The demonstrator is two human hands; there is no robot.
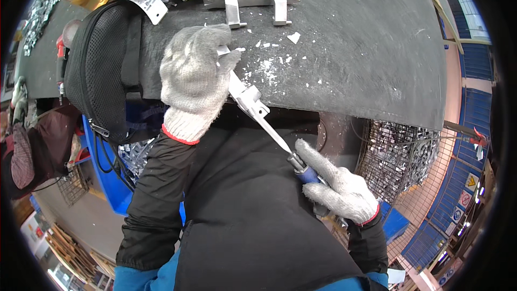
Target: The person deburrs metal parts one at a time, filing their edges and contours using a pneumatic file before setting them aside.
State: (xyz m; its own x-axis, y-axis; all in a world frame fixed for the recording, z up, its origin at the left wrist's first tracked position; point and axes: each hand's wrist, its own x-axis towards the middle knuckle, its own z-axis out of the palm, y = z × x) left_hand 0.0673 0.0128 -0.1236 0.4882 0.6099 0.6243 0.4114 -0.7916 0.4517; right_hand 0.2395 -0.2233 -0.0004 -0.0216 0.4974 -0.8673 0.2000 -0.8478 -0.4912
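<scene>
My left hand [195, 73], in a white-grey knit glove, is closed round a silver cast metal bracket [249, 99] at the table's near edge. The bracket's upper end is hidden in its fingers. My right hand [344, 188], gloved alike, grips a hand tool with a blue collar [307, 174]; most of its body is hidden by the hand. A slim, pale metal blade [276, 136] runs from the tool up to the bracket's lower end. Whether they touch there I cannot tell. The right index finger lies stretched along the tool.
On the dark table mat [366, 54] are white flakes [266, 67] and several metal brackets [242, 1]. A black mesh bag [99, 64] stands left, above a blue bin [107, 167]. At right is a wire basket [398, 156] of metal parts. Another person's gloved hand [20, 94] shows far left.
</scene>
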